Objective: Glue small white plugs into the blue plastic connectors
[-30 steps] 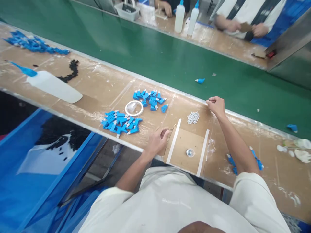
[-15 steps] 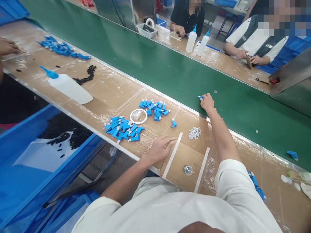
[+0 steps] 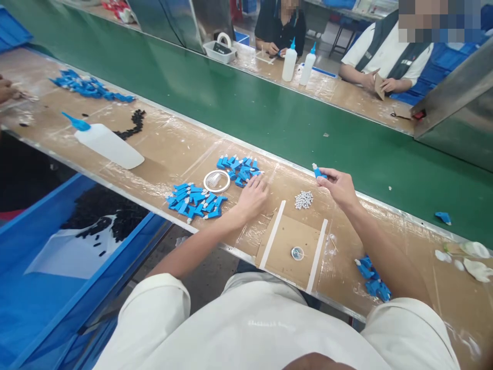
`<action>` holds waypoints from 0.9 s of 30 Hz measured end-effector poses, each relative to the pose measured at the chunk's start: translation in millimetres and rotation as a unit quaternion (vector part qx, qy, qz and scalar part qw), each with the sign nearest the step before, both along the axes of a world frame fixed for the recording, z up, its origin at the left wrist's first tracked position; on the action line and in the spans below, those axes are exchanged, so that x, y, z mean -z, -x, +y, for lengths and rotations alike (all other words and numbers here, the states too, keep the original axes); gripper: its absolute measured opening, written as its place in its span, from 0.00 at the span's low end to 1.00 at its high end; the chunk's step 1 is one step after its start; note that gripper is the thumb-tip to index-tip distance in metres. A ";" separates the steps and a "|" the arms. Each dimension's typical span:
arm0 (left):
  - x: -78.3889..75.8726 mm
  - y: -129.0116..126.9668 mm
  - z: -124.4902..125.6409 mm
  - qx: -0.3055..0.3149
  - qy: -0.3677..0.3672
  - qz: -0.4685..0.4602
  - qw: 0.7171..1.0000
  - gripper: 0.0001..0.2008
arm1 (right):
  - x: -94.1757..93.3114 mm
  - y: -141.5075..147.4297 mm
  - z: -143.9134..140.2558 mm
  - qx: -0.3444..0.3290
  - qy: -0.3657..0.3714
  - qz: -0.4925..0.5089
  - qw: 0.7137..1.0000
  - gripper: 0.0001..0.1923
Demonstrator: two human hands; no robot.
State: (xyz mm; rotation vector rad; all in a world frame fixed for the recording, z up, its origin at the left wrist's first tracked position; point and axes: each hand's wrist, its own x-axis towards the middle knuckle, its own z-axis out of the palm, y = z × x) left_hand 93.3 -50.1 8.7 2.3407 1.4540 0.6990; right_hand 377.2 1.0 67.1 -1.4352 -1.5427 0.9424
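Observation:
My right hand [image 3: 338,186] pinches a small blue plastic connector [image 3: 318,172] just above the bench edge next to the green conveyor belt [image 3: 269,118]. My left hand [image 3: 252,197] rests on the bench with its fingertips at a lone blue connector beside the far pile of blue connectors [image 3: 238,167]; whether it grips one I cannot tell. A second pile of blue connectors [image 3: 194,200] lies left of that hand. A white ring [image 3: 216,181] sits between the two piles. A small heap of white caps [image 3: 303,200] lies between my hands.
A cardboard pad [image 3: 292,246] with two white strips and a small round dish [image 3: 297,253] lies in front of me. A white squeeze bottle [image 3: 103,144] lies at left. More blue connectors [image 3: 372,280] sit at right. Two people work across the belt.
My right hand has drawn back from the belt to the bench with the blue connector in it. My left hand has moved forward and left to the far blue pile.

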 end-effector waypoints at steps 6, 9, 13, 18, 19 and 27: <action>-20.7 -69.8 -60.6 0.085 0.192 -0.494 0.844 0.27 | -15.1 22.5 -95.0 -0.003 -0.203 -0.160 0.966 0.16; -20.5 -96.1 -73.2 0.075 0.268 -0.609 0.743 0.31 | -8.6 31.1 -126.6 -0.021 -0.252 -0.240 0.937 0.17; -5.2 -97.8 -81.7 0.014 0.309 -0.637 0.706 0.30 | 8.3 28.6 -163.0 -0.068 -0.187 -0.186 0.962 0.23; 22.1 -64.7 -89.5 -0.052 0.328 -0.643 0.690 0.27 | 41.9 13.9 -200.5 0.056 -0.010 -0.046 0.997 0.23; 26.4 -59.6 -90.9 -0.065 0.332 -0.639 0.691 0.27 | 49.8 12.9 -205.2 0.070 0.023 -0.022 0.997 0.22; 41.3 -58.0 -101.7 -0.082 0.353 -0.644 0.674 0.26 | 78.5 29.8 -218.1 0.074 0.123 0.100 0.985 0.20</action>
